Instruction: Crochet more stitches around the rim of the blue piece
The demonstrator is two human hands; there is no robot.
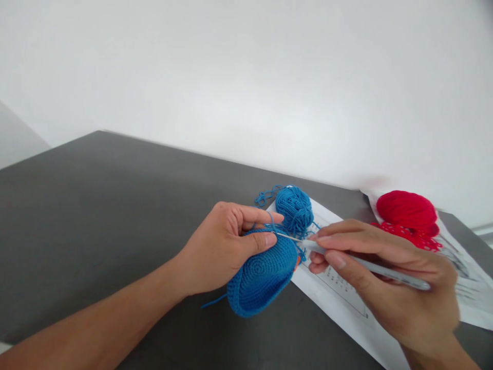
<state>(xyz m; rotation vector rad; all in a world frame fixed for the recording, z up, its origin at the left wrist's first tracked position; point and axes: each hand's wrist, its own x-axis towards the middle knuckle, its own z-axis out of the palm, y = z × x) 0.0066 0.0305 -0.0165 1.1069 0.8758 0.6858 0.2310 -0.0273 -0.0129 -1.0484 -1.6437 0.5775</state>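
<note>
Evidently, the work centres on a round, cupped piece of blue crochet [260, 280], held at the lower centre of the frame over the dark grey surface [115, 205]. The left hand [225, 241] has its thumb and fingers pinched together on the piece's upper edge, with a thin blue strand [272, 221] by the index finger. The right hand [400, 277] has its fingers closed, pen-fashion, around a slim crochet hook with a pale grey handle [385, 271], its metal shaft reaching that edge beside the left thumb. Probably the likeliest fault is the hook splitting or missing the strand, should it be angled badly in so crowded a spot. The tangled ball of blue yarn [295, 208], right of centre, could snag and drag the strand tight; a slackened left pinch might let a loop slip.
</note>
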